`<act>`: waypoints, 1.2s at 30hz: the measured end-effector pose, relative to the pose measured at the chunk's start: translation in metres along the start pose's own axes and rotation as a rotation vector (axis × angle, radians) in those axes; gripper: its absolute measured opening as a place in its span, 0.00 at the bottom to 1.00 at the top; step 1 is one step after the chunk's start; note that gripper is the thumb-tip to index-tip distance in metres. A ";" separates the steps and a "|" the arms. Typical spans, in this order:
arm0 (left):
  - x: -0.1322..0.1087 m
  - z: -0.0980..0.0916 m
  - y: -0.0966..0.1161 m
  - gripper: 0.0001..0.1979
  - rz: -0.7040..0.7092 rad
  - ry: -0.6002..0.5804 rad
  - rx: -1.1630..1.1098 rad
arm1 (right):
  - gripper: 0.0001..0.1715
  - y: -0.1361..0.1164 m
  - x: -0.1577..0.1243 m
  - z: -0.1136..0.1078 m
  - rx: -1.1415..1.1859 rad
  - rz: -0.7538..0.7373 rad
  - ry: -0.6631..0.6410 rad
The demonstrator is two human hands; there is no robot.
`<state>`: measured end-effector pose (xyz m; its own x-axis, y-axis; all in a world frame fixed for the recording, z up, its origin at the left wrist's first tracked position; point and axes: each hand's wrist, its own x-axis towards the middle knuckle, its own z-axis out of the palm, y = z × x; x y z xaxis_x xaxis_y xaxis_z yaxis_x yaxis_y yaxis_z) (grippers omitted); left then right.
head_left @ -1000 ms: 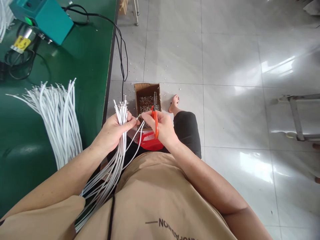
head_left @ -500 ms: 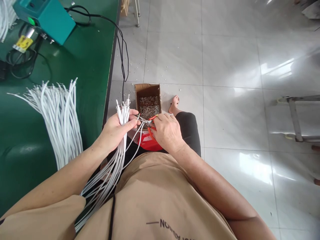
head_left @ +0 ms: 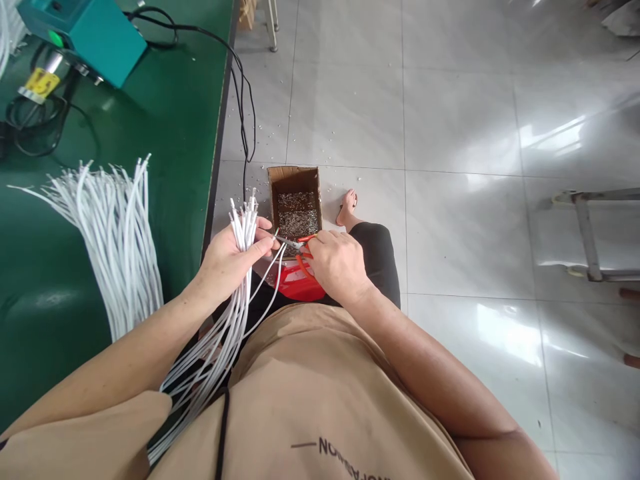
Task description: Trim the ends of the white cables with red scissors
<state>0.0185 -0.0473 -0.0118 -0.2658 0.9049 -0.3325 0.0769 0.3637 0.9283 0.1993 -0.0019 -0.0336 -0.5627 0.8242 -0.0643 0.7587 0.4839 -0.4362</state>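
My left hand point(head_left: 231, 257) is wrapped round a bundle of white cables point(head_left: 243, 287), whose cut ends stick up above the thumb. The cables trail down across my lap to the lower left. A couple of separate cables curve out to the right of the bundle, their ends near my left fingertips. My right hand point(head_left: 340, 263) grips red-handled pliers point(head_left: 302, 248) with the jaws pointing left at those cable ends. Whether the jaws are closed on a cable is too small to tell. Below both hands stands an open cardboard box point(head_left: 294, 177) with many small bits in it.
On the green table point(head_left: 185, 120) at left lie a large bundle of white cables point(head_left: 120, 260) and a teal machine point(head_left: 95, 43). Black cords point(head_left: 243, 100) hang over the table edge. A red object point(head_left: 297, 283) is between my legs. A metal frame point(head_left: 590, 240) stands at right.
The pliers' jaws and the loose cable ends have shifted slightly beside my left fingertips. Both hands keep their grips. The whole view has moved a little.
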 end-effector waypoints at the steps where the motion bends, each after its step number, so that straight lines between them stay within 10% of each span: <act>1: 0.000 0.000 -0.001 0.12 -0.009 -0.007 -0.014 | 0.16 0.000 0.001 0.001 0.139 0.051 -0.001; 7: -0.001 0.000 -0.002 0.17 -0.061 -0.036 -0.090 | 0.17 -0.016 0.017 0.001 1.290 0.303 -0.082; 10: -0.001 0.001 0.000 0.17 -0.102 -0.033 -0.167 | 0.15 -0.026 0.020 -0.001 1.491 0.333 -0.041; 14: 0.002 -0.003 0.004 0.14 -0.172 -0.012 -0.230 | 0.14 -0.024 0.015 0.008 1.395 0.524 0.224; 18: 0.004 -0.006 0.005 0.18 -0.171 0.007 -0.177 | 0.10 -0.009 0.007 0.028 1.217 0.654 0.197; 23: 0.006 -0.007 0.004 0.19 -0.180 0.059 -0.181 | 0.06 -0.006 0.010 0.018 0.804 0.352 0.465; 27: 0.005 -0.006 0.003 0.15 -0.201 0.000 -0.253 | 0.07 -0.020 0.021 -0.009 0.855 0.098 0.393; 36: 0.004 -0.004 0.007 0.13 -0.208 -0.035 -0.336 | 0.09 -0.029 0.025 -0.013 0.907 0.153 0.150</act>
<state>0.0140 -0.0420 -0.0057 -0.2090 0.8284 -0.5196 -0.2957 0.4530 0.8411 0.1676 0.0081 -0.0107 -0.3817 0.9199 -0.0899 0.2386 0.0041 -0.9711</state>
